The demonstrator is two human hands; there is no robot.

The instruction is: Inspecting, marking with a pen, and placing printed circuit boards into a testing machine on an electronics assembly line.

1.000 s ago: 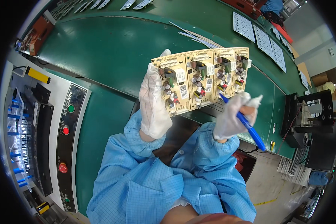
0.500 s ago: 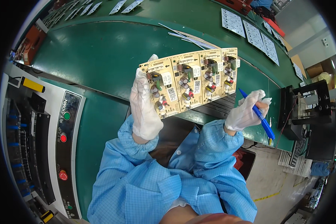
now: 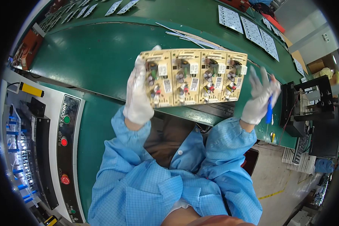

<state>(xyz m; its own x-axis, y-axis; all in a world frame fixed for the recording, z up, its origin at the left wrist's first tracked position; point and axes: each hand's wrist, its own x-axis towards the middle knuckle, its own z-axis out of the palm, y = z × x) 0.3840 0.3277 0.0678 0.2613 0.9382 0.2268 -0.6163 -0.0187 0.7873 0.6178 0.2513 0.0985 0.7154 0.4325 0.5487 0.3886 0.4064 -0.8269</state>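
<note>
My left hand [image 3: 137, 92], in a white glove, grips the left edge of a tan circuit board panel [image 3: 170, 94] and holds it up above the bench. Four-sided and wide, the panel carries several repeated groups of capacitors, coils and white-labelled parts. To the right of the panel is my right hand [image 3: 260, 98], also gloved, apart from the board's right edge. Its fingers are partly stretched upward, while a blue pen [image 3: 269, 109] stays held at the thumb side, pointing down. The motion blurs those fingers somewhat.
Below lies a green bench [image 3: 98, 56] with thin white strips [image 3: 180, 35] behind the panel. White boards [image 3: 229, 18] lie along the back right. A machine panel with buttons [image 3: 66, 150] stands at left, a black fixture [image 3: 309, 100] at right.
The panel has tilted and levelled out, its right end moving slightly rightward. My right hand has moved right and up, its fingers opening out while the pen swung from slanted to nearly vertical.
</note>
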